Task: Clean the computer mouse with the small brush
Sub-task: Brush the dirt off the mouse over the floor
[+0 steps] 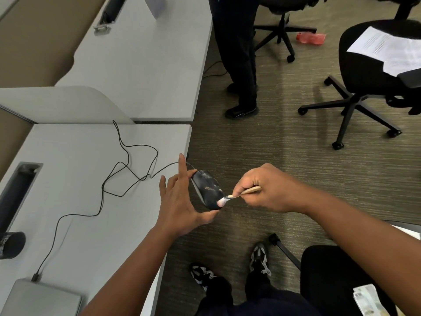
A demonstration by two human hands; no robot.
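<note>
Both hands are busy: my left hand [180,206] has its grip clamped on the computer mouse [207,190], thumb under the rear end, fingers at the front, just off the counter's [79,156] right edge. My right hand [262,188] pinches the small brush [237,195]. I am in the brushing step; bristles seem to touch the rear shell. Next I should sweep toward the buttons, lightly.
</note>
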